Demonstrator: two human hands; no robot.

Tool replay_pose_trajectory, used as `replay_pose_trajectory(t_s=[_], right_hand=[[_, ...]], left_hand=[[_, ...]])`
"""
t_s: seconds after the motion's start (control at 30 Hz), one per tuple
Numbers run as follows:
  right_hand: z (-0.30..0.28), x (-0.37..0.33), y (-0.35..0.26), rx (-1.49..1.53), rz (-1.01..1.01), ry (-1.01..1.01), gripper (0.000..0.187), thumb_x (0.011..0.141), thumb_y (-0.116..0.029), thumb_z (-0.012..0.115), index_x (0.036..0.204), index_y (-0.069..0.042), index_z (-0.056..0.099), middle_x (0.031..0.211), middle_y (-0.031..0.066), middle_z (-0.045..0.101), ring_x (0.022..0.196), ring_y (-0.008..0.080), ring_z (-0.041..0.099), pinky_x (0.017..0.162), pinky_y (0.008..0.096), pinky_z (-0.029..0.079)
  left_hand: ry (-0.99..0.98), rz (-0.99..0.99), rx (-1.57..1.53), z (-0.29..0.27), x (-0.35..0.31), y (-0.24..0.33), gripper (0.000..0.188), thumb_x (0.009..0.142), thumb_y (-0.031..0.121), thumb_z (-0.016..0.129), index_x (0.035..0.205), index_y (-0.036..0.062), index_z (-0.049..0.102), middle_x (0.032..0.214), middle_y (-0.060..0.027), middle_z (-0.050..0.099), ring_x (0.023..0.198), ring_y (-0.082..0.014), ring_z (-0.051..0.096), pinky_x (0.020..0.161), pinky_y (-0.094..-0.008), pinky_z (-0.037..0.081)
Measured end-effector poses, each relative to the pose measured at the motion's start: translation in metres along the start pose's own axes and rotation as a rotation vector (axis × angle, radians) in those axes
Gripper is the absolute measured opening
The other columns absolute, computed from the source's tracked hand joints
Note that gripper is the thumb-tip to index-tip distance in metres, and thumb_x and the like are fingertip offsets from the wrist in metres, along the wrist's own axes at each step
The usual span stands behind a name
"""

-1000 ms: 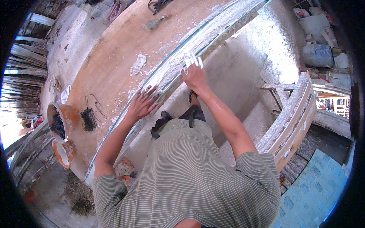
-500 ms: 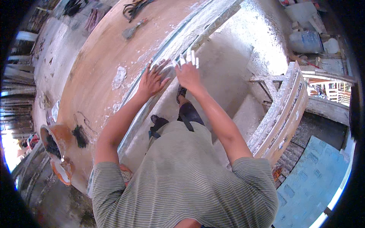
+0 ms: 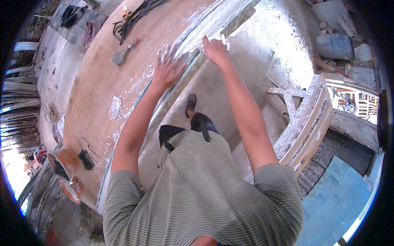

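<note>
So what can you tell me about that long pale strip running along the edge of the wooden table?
The long strip is a narrow, whitish band with a grey-green edge, crusted with what looks like white plaster. It lies flat along the near edge of the brown table, running diagonally from upper right to lower left. The left hand presses on it with spread fingers; the right hand touches it further up. White splatter surrounds it.

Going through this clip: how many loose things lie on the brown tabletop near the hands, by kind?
Brush or scraper with a handle: 1
Orange-handled scissors: 1
Bundle of dark cords or straps: 1
White plaster lump: 1
Dark tufts, kind unclear: 1
Total: 5
Left hand lies spread flat on the tabletop.
</note>
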State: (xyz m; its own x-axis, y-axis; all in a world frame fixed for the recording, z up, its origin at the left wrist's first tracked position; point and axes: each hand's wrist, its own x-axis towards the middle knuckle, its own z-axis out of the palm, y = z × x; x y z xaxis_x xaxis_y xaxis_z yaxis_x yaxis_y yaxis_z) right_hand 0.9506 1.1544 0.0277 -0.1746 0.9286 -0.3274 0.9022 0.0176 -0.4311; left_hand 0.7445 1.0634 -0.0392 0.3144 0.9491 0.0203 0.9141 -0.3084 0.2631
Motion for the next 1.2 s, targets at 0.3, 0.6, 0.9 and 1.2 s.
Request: replay_pose_trajectory(t_s=[0.3,0.6,0.9,1.2], right_hand=[[0.083,-0.066,-0.039,-0.019,-0.031,-0.024,0.068,0.099,-0.054,0.045,0.109,0.009,0.069,0.132,0.0394,0.049,0.127,0.0501,0.049,0.111,0.0588,0.034],[-0.039,0.119,0.074,-0.145,0.152,0.155,0.069,0.103,-0.051,0.034,0.111,0.009,0.067,0.111,0.033,0.065,0.111,0.0486,0.061,0.103,0.056,0.042],[0.028,0.018,0.027,-0.175,-0.013,0.143,0.073,0.097,-0.047,0.051,0.138,0.013,0.046,0.153,0.0404,0.021,0.149,0.0494,0.008,0.116,0.0663,0.006],[-0.08,0.16,0.114,-0.08,0.216,0.054,0.067,0.1,-0.048,0.041,0.128,0.011,0.058,0.147,0.0387,0.034,0.142,0.0521,0.025,0.115,0.065,0.016]], left_hand=[[-0.201,0.068,0.116,-0.005,-0.045,0.006,0.054,0.101,0.05,0.04,0.136,0.0141,0.06,0.155,-0.0096,0.041,0.152,-0.0239,0.019,0.122,-0.0553,0.007],[0.054,0.142,-0.139,0.012,0.12,0.03,0.056,0.103,0.055,0.032,0.142,0.0224,0.056,0.165,-0.0076,0.02,0.154,-0.0254,0.011,0.123,-0.0553,-0.001],[-0.154,0.16,-0.179,0.006,0.064,0.022,0.059,0.102,0.055,0.034,0.141,0.0163,0.056,0.16,-0.0102,0.032,0.153,-0.0269,0.015,0.123,-0.0558,0.0],[0.042,0.22,-0.09,0.022,0.23,0.068,0.056,0.101,0.055,0.038,0.139,0.0193,0.058,0.161,-0.0046,0.031,0.151,-0.0212,0.02,0.123,-0.0543,0.004]])
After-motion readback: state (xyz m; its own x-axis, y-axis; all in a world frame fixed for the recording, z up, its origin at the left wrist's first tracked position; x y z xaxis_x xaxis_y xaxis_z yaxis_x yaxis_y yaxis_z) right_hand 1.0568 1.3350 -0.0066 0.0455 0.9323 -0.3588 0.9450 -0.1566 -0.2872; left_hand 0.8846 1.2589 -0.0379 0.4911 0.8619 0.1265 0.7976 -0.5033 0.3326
